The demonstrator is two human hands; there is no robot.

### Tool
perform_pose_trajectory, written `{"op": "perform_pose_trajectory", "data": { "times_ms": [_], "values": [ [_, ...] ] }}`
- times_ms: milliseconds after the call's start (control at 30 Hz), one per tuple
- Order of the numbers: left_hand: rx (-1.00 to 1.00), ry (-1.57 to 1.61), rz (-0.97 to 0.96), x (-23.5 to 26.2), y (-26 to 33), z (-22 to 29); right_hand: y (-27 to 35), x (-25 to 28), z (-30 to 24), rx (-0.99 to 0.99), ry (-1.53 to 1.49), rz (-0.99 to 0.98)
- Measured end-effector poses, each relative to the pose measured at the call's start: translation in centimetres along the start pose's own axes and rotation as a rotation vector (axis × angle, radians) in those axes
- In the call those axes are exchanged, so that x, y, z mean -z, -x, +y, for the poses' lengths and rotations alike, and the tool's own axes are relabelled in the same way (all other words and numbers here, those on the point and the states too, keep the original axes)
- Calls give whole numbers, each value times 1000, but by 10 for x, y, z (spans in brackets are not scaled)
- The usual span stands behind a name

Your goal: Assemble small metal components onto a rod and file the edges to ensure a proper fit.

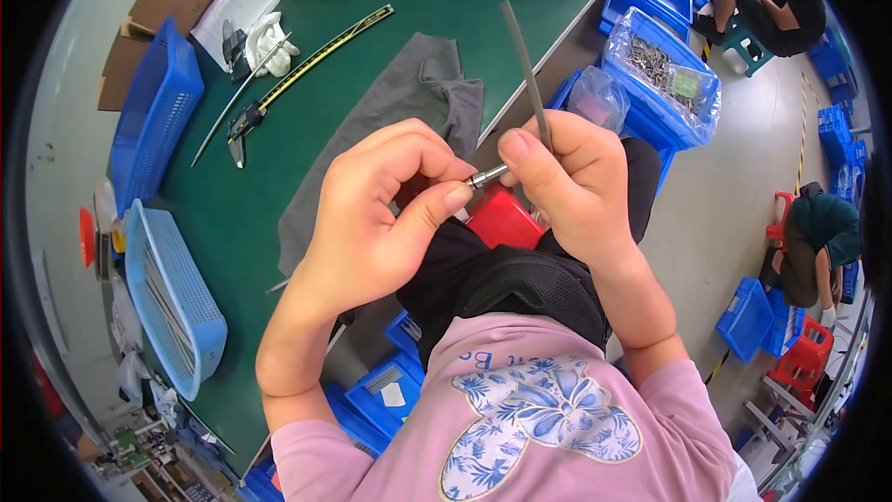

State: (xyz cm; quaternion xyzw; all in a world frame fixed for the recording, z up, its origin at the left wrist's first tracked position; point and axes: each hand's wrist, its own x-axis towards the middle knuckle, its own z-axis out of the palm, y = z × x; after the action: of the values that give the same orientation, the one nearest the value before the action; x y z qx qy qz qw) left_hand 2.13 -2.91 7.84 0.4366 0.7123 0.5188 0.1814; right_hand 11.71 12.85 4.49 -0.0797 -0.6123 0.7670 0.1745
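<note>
A small shiny metal cylindrical part (486, 177) is between my hands, above my lap. Thumb and fingers of my left hand (372, 209) pinch its left end. My right hand (581, 181) is closed, its thumb and fingers at the part's right end. A thin, flat grey metal strip (523, 56) also sticks up out of my right hand, its lower end hidden in the fingers. Beyond my hands, a grey cloth (395, 121) lies rumpled on the green table (483, 19).
On the table lie a caliper (307, 72), a thin metal rod (232, 112) and a white glove (269, 42). Blue baskets (153, 116) line the left edge. To the right stands a blue bin (701, 121) of small metal parts. Two other people (790, 14) sit farther off.
</note>
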Motion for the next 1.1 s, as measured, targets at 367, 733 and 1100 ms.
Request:
{"op": "perform_pose_trajectory", "data": {
  "times_ms": [367, 733, 1100],
  "values": [
    [429, 362, -75, 0, -5, -1, -6, 0, 7, 6, 87, 58],
    [-241, 1247, 394, 131, -27, 29, 12, -24, 54, -261, -237, -191],
    [-288, 1473, 891, 137, -5, -11, 38, -41, 50, -230, -474, -247]
  ]
}}
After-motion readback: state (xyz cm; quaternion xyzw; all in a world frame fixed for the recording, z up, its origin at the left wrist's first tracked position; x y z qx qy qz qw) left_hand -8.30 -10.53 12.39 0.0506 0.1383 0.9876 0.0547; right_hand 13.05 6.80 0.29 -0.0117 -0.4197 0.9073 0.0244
